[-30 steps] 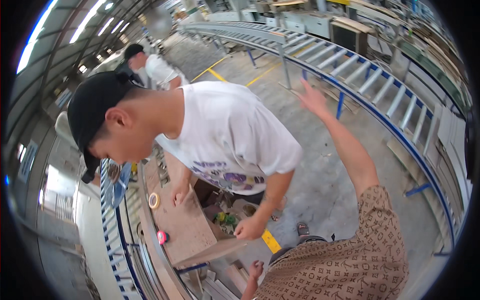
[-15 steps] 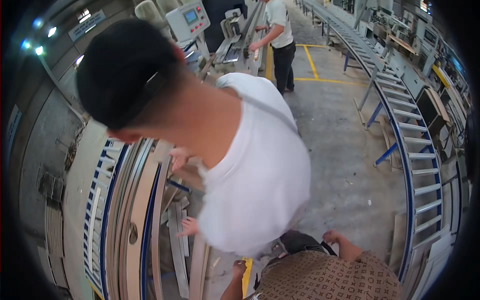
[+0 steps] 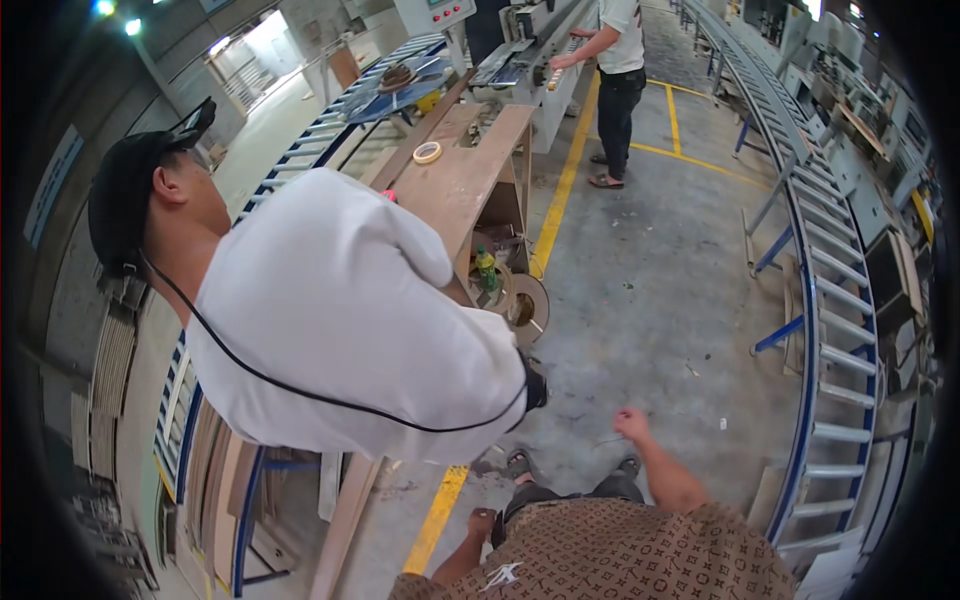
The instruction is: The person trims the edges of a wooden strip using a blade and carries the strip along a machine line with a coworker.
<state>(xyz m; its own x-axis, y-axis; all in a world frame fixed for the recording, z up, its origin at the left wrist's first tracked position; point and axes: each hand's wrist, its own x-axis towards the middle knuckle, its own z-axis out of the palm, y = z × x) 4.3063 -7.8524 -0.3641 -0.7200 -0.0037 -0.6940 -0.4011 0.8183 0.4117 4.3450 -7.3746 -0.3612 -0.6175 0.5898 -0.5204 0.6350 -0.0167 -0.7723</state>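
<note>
My left hand [image 3: 483, 521] hangs low by my hip with its fingers curled in, holding nothing. My right hand [image 3: 632, 423] is out in front of my waist, fingers loosely apart and empty, above the grey concrete floor [image 3: 660, 300]. My brown patterned shirt [image 3: 620, 555] fills the bottom edge. Directly ahead on the left a co-worker in a white T-shirt [image 3: 340, 310] and black cap [image 3: 125, 195] bends away from me over the wooden workbench [image 3: 465, 175]. A black cord runs across that person's back.
A roll of tape [image 3: 427, 152] lies on the bench; a green bottle [image 3: 485, 268] stands on its lower shelf. A blue roller conveyor [image 3: 835, 300] curves along the right. Another person [image 3: 620, 60] stands at a machine at the back. A yellow floor line [image 3: 440, 515] runs by my feet.
The view has swung and the co-worker now sits further left, back turned. My right hand, raised high a second ago, has come down to waist height.
</note>
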